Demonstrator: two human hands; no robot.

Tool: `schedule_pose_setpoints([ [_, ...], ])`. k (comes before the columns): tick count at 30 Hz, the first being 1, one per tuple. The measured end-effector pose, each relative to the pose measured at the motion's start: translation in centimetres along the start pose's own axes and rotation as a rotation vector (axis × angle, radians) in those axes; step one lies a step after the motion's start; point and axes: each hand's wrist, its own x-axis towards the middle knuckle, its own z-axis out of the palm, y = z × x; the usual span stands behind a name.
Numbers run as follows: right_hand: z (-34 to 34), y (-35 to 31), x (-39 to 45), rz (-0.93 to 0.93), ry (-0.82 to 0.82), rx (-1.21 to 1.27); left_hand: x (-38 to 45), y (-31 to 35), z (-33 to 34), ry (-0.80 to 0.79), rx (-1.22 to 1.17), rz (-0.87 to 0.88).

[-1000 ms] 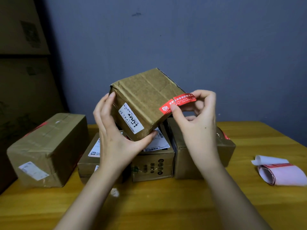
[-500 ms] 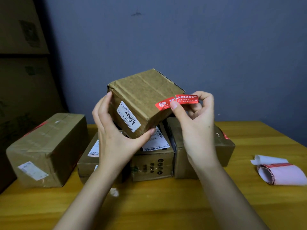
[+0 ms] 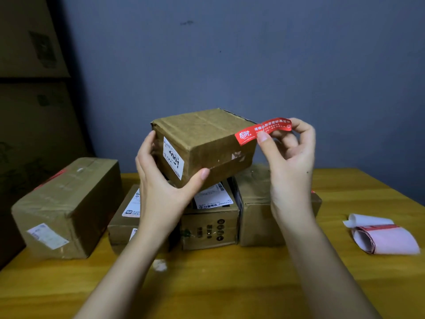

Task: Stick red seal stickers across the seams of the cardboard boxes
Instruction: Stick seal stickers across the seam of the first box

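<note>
Midway, by the look of it: left hand gripping a raised box above the table's middle, right hand pinching a red sticker, one end on the box's right edge, rest unpressed. Behind, more boxes, one already showing red, others apparently pending. Sticker roll near the right edge.

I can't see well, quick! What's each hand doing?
Left hand: grips the small cardboard box, lifted.
Right hand: pinches the red seal sticker.
</note>
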Motion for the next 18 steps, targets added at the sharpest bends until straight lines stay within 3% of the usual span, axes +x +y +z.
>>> schedule_pose_setpoints([
  [10, -2.1, -3.5, -1.6, 0.020, -0.107, 0.071, -2.1, 3.3, -2.3, -0.279, -0.181, -0.307],
  [15, -2.9, -4.5, -3.2, 0.161, -0.087, 0.113, -0.5, 1.0, -2.1, -0.290, -0.135, -0.624],
  [18, -3.3, -4.4, -4.2, 0.243, -0.034, 0.088, -1.3, 2.6, -0.8, -0.434, -0.018, -0.611],
])
